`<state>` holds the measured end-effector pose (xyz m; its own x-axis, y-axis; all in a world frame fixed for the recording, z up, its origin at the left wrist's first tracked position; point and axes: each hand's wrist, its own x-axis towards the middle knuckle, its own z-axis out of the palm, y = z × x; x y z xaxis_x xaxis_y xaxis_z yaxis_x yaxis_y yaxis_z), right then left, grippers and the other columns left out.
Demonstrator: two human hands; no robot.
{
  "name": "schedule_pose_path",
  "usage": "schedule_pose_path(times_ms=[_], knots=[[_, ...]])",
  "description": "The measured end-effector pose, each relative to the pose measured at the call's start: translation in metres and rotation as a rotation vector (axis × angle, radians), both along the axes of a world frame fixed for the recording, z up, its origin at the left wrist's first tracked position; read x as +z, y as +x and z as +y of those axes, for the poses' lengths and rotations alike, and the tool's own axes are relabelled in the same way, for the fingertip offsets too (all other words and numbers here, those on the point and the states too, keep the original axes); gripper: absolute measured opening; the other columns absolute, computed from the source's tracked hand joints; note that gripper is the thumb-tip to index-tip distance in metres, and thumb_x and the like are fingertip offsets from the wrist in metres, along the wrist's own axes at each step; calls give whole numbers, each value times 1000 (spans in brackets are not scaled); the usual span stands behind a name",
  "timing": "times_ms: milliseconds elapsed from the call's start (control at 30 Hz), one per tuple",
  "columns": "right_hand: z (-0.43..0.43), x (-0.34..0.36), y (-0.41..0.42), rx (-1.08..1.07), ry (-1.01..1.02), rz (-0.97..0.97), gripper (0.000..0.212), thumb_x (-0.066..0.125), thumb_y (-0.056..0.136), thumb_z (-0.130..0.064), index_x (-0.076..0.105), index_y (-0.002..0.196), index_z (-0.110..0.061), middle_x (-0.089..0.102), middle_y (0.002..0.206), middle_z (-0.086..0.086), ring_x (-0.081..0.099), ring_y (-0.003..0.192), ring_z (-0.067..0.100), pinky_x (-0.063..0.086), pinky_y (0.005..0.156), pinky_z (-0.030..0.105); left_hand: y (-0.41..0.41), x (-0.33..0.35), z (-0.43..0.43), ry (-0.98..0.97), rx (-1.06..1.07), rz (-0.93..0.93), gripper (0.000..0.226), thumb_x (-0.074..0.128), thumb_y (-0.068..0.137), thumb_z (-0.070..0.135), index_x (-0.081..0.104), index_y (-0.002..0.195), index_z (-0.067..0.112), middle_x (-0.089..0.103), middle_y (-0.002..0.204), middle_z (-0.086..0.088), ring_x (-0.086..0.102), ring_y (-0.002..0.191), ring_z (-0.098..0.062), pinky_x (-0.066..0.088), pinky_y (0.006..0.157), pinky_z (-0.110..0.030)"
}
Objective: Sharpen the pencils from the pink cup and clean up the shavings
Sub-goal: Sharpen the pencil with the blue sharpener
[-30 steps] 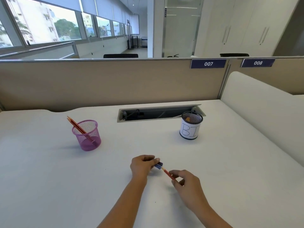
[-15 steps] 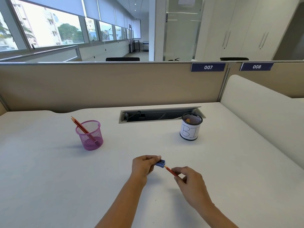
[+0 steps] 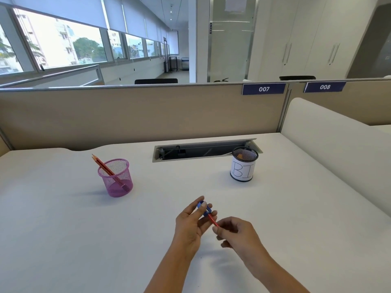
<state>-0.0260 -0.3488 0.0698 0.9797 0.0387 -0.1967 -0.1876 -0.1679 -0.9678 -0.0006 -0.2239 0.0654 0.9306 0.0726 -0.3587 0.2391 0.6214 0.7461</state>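
Observation:
My left hand (image 3: 190,226) pinches a small blue sharpener (image 3: 204,208) just above the white desk (image 3: 63,240). A red pencil (image 3: 212,220) sticks into the sharpener, and my right hand (image 3: 238,234) pinches its rear end, hiding most of it. The pink mesh cup (image 3: 117,178) stands to the left with two red pencils (image 3: 104,167) leaning out of it.
A black mesh cup with a white paper label reading "BI" (image 3: 243,164) stands at the right, something orange inside it. An open cable tray (image 3: 203,150) lies along the desk's back. A beige partition (image 3: 137,115) closes the rear and a white panel (image 3: 338,144) the right.
Both hands have lifted off the desk with the sharpener and pencil. My left hand has turned palm-up, so the sharpener now sits higher and tilted. The camera view has tipped upward.

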Motion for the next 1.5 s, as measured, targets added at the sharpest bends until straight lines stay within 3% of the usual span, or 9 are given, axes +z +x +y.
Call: schedule_pose_path(times_ms=[133, 233, 367, 533, 867, 1100, 1200, 1367, 1500], knots=[[-3, 1, -6, 108, -348, -168, 10, 65, 86, -26, 64, 95, -22, 63, 89, -11, 59, 72, 8, 48, 57, 13, 1, 8, 5, -33, 139, 20, 16, 63, 79, 1, 64, 96, 3, 66, 83, -17, 69, 56, -22, 60, 59, -31], [-3, -2, -16, -20, -937, -455, 33, 38, 96, -42, 66, 85, -28, 57, 68, -11, 51, 54, 6, 19, 40, 10, 1, 10, 3, -42, 230, 17, 16, 65, 78, 2, 64, 94, 1, 66, 81, -16, 68, 61, -25, 59, 61, -31], [5, 2, -18, -38, -1094, -631, 64, 11, 100, -39, 63, 64, -28, 46, 44, -8, 32, 29, 7, -6, 45, 9, -2, 8, -4, -3, 311, -44, 18, 64, 80, 7, 65, 98, 2, 68, 78, -13, 68, 70, -23, 59, 70, -28], [12, 13, -16, 15, -758, -261, 30, 34, 100, -37, 59, 87, -26, 38, 55, -11, 35, 47, 6, 24, 44, 16, 0, 16, 3, 1, 229, -146, 14, 57, 85, 4, 65, 97, 2, 67, 75, -12, 69, 65, -19, 59, 71, -28], [6, 47, -13, 132, 627, 632, 29, 51, 93, -28, 59, 76, -6, 27, 43, -5, 20, 27, 4, 14, 24, 9, 3, 29, 14, -222, 80, -158, 16, 48, 89, 5, 63, 92, 1, 69, 68, -11, 69, 61, -19, 58, 59, -25], [6, 22, -4, 88, -538, -365, 21, 50, 93, -35, 61, 80, -22, 46, 53, -10, 44, 47, 4, 28, 44, 11, 7, 32, 14, 157, 315, -145, 13, 69, 76, 4, 66, 88, 7, 71, 70, -10, 70, 63, -18, 58, 62, -23], [3, 13, -3, 70, -862, -555, 55, 20, 98, -43, 65, 73, -25, 50, 55, -9, 47, 41, 5, 2, 41, 7, 5, 28, 5, 222, 397, -127, 13, 68, 79, 10, 64, 91, 11, 70, 77, -8, 70, 65, -15, 58, 71, -26], [16, 14, -6, -9, -996, -558, 47, 20, 101, -39, 61, 86, -22, 46, 59, -7, 43, 49, 10, 15, 40, 14, 5, 28, 3, 232, 348, -170, 8, 59, 86, 11, 65, 90, 14, 67, 79, -9, 68, 67, -16, 57, 74, -24], [15, 22, -5, 74, -532, -230, 31, 42, 98, -33, 58, 75, -19, 39, 53, -8, 30, 45, 7, 24, 44, 18, 6, 28, 9, 195, 235, -206, 13, 56, 87, 8, 65, 97, 8, 68, 75, -10, 68, 68, -19, 58, 75, -27]])
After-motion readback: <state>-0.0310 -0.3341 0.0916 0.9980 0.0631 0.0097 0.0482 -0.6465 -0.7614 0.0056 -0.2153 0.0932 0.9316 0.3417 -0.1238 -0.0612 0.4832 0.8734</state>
